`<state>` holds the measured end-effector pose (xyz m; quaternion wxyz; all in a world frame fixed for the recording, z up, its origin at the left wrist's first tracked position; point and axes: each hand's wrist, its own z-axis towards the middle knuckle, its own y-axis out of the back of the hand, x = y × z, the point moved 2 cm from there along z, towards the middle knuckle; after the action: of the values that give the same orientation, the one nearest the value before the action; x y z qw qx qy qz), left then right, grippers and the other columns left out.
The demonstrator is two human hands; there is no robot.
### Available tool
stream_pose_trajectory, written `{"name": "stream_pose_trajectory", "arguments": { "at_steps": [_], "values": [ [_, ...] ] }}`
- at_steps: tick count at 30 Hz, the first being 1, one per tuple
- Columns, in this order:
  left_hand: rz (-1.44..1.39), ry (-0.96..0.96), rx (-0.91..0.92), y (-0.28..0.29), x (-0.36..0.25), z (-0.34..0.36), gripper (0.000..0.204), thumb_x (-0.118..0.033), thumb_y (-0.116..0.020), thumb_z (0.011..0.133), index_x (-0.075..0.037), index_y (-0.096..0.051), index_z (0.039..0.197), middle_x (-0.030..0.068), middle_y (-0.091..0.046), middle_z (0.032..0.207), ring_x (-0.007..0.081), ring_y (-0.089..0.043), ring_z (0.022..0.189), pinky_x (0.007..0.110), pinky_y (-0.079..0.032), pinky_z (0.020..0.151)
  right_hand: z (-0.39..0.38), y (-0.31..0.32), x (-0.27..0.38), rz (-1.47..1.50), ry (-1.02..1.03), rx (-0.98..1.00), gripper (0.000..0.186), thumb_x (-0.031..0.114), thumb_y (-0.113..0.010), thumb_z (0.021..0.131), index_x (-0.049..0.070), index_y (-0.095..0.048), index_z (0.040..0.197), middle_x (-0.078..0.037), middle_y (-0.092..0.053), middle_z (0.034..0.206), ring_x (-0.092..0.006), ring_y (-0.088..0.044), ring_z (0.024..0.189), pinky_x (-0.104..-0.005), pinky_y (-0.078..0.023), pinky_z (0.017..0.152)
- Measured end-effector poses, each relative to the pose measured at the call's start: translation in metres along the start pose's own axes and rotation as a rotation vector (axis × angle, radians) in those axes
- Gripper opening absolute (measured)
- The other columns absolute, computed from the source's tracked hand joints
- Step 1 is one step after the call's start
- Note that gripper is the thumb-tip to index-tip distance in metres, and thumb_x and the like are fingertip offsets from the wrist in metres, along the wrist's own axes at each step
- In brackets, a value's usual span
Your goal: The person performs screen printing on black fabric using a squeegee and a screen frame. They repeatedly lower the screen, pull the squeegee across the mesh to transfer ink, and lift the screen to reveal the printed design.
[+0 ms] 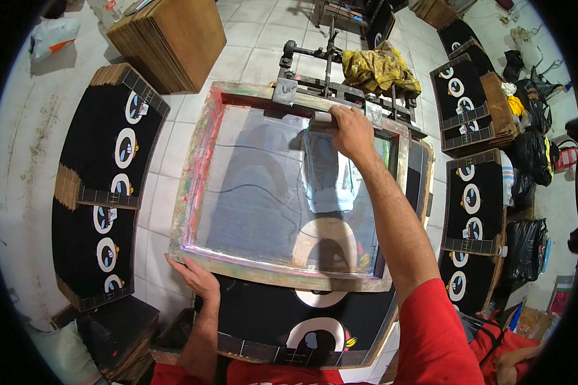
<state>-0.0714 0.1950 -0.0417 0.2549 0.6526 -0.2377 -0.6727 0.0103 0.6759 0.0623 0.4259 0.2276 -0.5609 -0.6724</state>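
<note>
A wooden screen-printing frame (289, 280) with a translucent mesh lies over a black printed panel (257, 308) bearing white ring shapes. My left hand (199, 279) grips the frame's near left corner, its fingers partly hidden by the wood. At the far side of the mesh, my right hand (352, 131) is closed around a squeegee (323, 117). Pale blue-white ink (331, 192) streaks the mesh on the near side of the squeegee. Metal clamps (285, 91) hold the far rail of the frame.
Behind the frame stands a metal hinge bar (331, 61) with a stained yellow cloth (382, 67) over it. Stacks of black printed panels (93, 154) line the left wall and the right side (472, 224). Brown boards (186, 45) stand far left. Another person's arm (519, 359) shows at lower right.
</note>
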Motion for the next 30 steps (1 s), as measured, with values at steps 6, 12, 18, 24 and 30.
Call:
{"name": "stream_pose_trajectory", "arguments": {
  "at_steps": [6, 12, 18, 24, 30],
  "values": [
    [0.001, -0.038, -0.011, -0.001, 0.002, 0.0, 0.065, -0.035, -0.034, 0.112, 0.001, -0.016, 0.163, 0.039, -0.041, 0.152, 0.0537, -0.05, 0.132, 0.055, -0.042, 0.105, -0.055, 0.011, 0.009, -0.016, 0.079, 0.009, 0.025, -0.001, -0.065, 0.077, 0.01, -0.06, 0.099, -0.009, -0.065, 0.096, -0.0342, -0.062, 0.095, -0.0478, -0.048, 0.078],
    [-0.014, 0.071, 0.04, 0.001, 0.0, 0.001, 0.065, -0.036, -0.036, 0.112, 0.001, -0.016, 0.162, 0.0389, -0.042, 0.15, 0.0525, -0.051, 0.132, 0.054, -0.042, 0.105, -0.153, 0.045, 0.051, -0.002, 0.01, 0.123, 0.025, 0.001, -0.068, 0.078, 0.01, -0.063, 0.101, -0.007, -0.062, 0.095, -0.0299, -0.059, 0.092, -0.0427, -0.045, 0.08],
    [-0.095, 0.006, 0.037, 0.005, -0.006, 0.0, 0.063, -0.031, -0.037, 0.112, 0.002, -0.018, 0.162, 0.0369, -0.04, 0.154, 0.0496, -0.05, 0.136, 0.052, -0.042, 0.108, -0.176, 0.051, 0.061, -0.014, 0.03, 0.074, 0.026, 0.002, -0.068, 0.081, 0.012, -0.065, 0.105, -0.005, -0.063, 0.099, -0.0276, -0.06, 0.098, -0.0442, -0.044, 0.087],
    [-0.393, -0.221, -0.061, 0.006, -0.001, -0.007, 0.061, -0.02, -0.036, 0.112, 0.009, -0.016, 0.161, 0.0315, -0.018, 0.167, 0.0385, -0.024, 0.156, 0.044, -0.024, 0.126, -0.151, 0.059, 0.05, 0.028, 0.003, 0.126, 0.023, 0.008, -0.073, 0.082, 0.013, -0.068, 0.104, -0.004, -0.069, 0.098, -0.0272, -0.064, 0.1, -0.0455, -0.043, 0.092],
    [-0.383, -0.221, -0.038, 0.005, 0.0, -0.008, 0.062, -0.019, -0.035, 0.112, 0.01, -0.013, 0.161, 0.0314, -0.013, 0.168, 0.0388, -0.019, 0.157, 0.044, -0.018, 0.128, -0.135, 0.074, 0.047, 0.087, -0.044, 0.159, 0.029, 0.01, -0.079, 0.077, 0.012, -0.071, 0.105, -0.005, -0.073, 0.101, -0.0277, -0.066, 0.099, -0.0446, -0.042, 0.092]
  ]
}}
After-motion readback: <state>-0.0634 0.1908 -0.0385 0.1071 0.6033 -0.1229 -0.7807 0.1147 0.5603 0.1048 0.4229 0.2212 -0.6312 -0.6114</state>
